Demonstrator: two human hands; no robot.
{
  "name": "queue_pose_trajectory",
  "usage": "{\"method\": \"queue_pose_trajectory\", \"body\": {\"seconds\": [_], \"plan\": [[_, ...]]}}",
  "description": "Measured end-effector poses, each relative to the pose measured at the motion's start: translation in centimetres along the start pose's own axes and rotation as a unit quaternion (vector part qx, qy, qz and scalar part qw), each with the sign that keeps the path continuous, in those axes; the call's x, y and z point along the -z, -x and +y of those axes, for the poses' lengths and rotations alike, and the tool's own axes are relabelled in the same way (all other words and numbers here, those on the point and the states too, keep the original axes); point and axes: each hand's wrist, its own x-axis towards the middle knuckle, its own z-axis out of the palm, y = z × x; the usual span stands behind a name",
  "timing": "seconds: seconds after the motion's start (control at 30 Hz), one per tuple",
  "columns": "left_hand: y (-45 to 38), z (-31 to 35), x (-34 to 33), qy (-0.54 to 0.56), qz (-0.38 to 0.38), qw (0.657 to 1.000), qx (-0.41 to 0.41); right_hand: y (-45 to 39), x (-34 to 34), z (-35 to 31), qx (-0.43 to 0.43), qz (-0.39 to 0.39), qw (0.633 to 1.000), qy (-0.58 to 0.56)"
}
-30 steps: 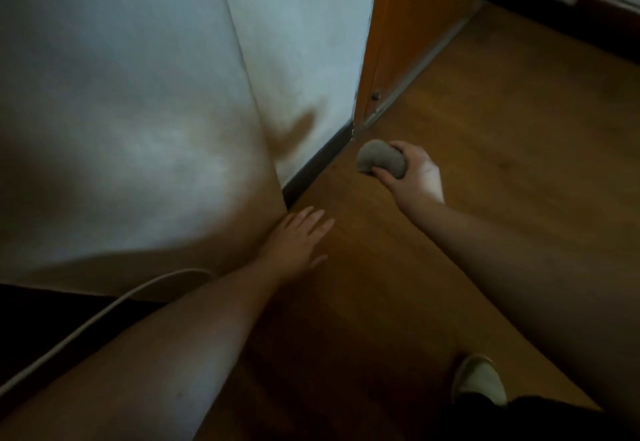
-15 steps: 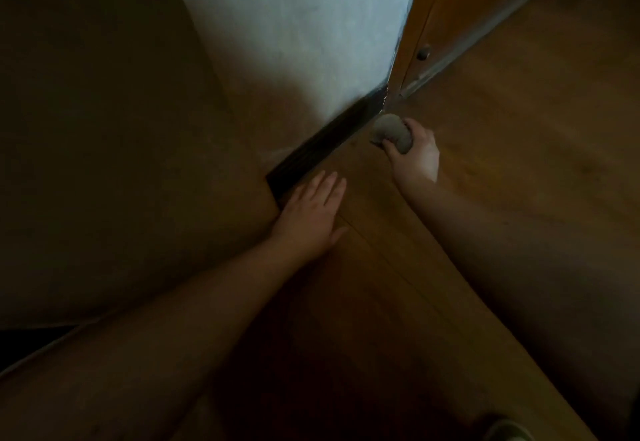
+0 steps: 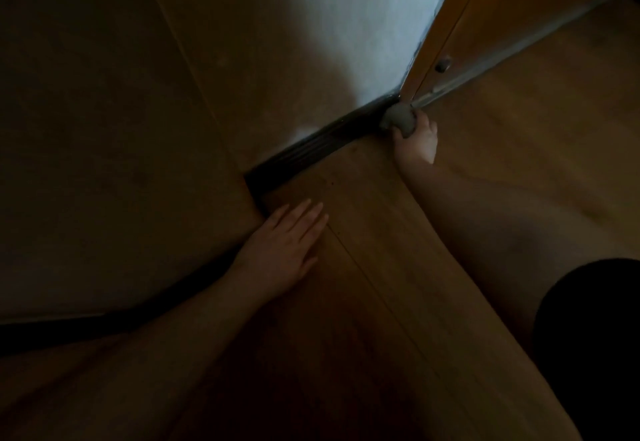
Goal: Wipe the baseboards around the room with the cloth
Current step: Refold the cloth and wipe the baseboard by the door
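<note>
A dark baseboard [image 3: 322,143] runs along the foot of the white wall, from the wall's outer corner at the left up to the door frame at the right. My right hand [image 3: 417,141] grips a balled grey cloth [image 3: 398,119] and presses it against the baseboard's far end, right beside the door frame. My left hand [image 3: 287,243] lies flat on the wood floor, fingers spread, just in front of the wall's corner. A second stretch of dark baseboard [image 3: 104,323] continues along the shadowed wall at the lower left.
An orange-brown wooden door frame [image 3: 433,35] and door [image 3: 519,1] stand at the upper right, with a small round stopper [image 3: 441,66] near the bottom. The wood floor [image 3: 519,129] spreads to the right. Dark clothing [image 3: 588,336] shows at the lower right.
My head has dropped closer to the floor. My right hand has carried the cloth forward until it touches the baseboard at the door frame. My left hand has settled flat on the floor.
</note>
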Motion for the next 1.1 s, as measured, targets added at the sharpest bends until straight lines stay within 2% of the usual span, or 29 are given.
{"method": "queue_pose_trajectory", "body": {"seconds": [0.13, 0.27, 0.4, 0.7, 0.93, 1.03, 1.1], "plan": [[-0.1, 0.7, -1.8, 0.017, -0.042, 0.999, 0.009, -1.4, -1.4, 0.2, -0.023, -0.013, 0.999, 0.019], [-0.7, 1.4, -3.4, -0.004, -0.097, 0.993, -0.06, -1.0, -2.7, 0.1, -0.039, -0.006, 0.999, -0.007], [0.5, 2.7, -5.4, 0.071, -0.153, 0.985, -0.043, 0.3, -3.9, 0.3, -0.018, -0.015, 1.0, 0.013], [0.9, 2.7, -6.4, 0.096, -0.114, 0.988, -0.034, 5.6, -6.3, -0.6, 0.019, -0.029, 0.999, 0.002], [0.6, 3.1, -6.3, 0.063, -0.114, 0.991, -0.036, 11.7, -8.3, -1.8, 0.093, -0.093, 0.99, -0.048], [1.2, 3.5, -6.6, 0.053, -0.104, 0.993, -0.031, 13.4, -8.8, -1.9, 0.163, -0.141, 0.976, -0.036], [2.3, 3.8, -7.2, 0.063, -0.088, 0.994, -0.022, 13.7, -8.8, -2.1, 0.173, -0.149, 0.973, -0.029]]}}
